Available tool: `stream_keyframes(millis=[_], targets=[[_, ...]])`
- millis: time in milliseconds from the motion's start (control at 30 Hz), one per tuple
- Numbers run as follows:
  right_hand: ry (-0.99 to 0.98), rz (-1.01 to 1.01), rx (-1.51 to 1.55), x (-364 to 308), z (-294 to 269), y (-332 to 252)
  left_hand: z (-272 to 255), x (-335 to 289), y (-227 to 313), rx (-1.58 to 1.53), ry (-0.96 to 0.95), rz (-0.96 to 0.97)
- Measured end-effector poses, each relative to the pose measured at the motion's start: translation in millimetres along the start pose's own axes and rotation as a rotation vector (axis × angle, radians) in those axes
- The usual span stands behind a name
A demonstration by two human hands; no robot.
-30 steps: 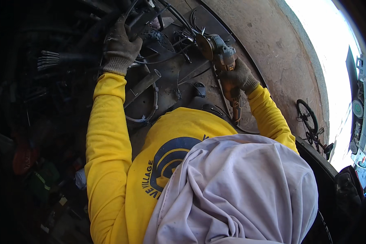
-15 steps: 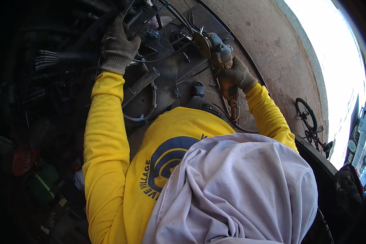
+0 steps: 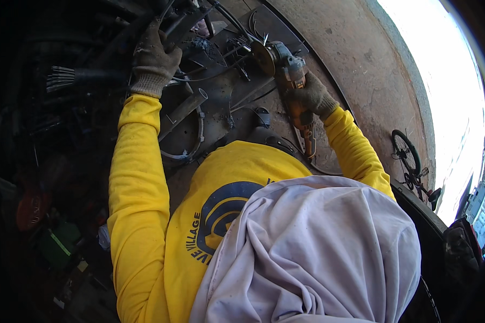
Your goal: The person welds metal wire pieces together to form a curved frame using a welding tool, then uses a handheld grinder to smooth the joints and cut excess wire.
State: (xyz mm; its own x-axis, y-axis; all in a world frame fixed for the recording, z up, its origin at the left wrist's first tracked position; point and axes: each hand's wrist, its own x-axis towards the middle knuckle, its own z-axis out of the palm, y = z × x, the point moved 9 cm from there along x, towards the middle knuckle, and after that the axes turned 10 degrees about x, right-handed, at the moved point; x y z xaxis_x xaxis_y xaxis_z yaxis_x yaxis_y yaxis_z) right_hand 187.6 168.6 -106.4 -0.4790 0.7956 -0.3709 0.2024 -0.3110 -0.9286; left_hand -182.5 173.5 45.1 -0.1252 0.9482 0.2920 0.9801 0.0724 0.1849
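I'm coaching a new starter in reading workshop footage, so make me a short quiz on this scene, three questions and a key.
1. Which hand grips the angle grinder?
2. True or false: the bicycle is on the picture's left side.
3. Multiple choice: the left hand wears A) nothing, B) a glove, C) a rag.

Key: 1. The right hand. 2. False; it is on the right side. 3. B.

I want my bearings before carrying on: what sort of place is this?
Probably a metalworking shop: the gloved right hand grips an angle grinder, and an open-ended metal pipe shows near the left hand. Bright daylight at the right suggests an open side.
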Motion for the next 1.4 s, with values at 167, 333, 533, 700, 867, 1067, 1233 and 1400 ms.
stream_keyframes(millis=[167,333,533,700,867,1067,1233,1400], targets=[[0.005,-0.001,-0.045,-1,-3,0,1,-2,2,0.006,-0.027,-0.028],[-0.03,0.005,0.107,3,0,2,1,-2,1,-0.018,-0.003,-0.005],[-0.024,-0.01,-0.025,3,-2,-6,-3,-3,7,0.005,0.091,0.099],[-0.022,-0.003,-0.072,2,-3,-6,-4,-2,7,-0.01,0.087,0.084],[-0.029,0.016,-0.021,2,-1,-6,-5,-2,9,0.045,0.115,0.114],[-0.02,0.038,-0.079,2,-4,-7,-3,-3,7,-0.069,0.053,0.024],[0.02,0.023,-0.102,2,-4,-9,1,0,2,-0.022,0.006,0.006],[0.012,0.015,-0.079,3,-4,-10,-5,-2,9,0.022,0.087,0.087]])
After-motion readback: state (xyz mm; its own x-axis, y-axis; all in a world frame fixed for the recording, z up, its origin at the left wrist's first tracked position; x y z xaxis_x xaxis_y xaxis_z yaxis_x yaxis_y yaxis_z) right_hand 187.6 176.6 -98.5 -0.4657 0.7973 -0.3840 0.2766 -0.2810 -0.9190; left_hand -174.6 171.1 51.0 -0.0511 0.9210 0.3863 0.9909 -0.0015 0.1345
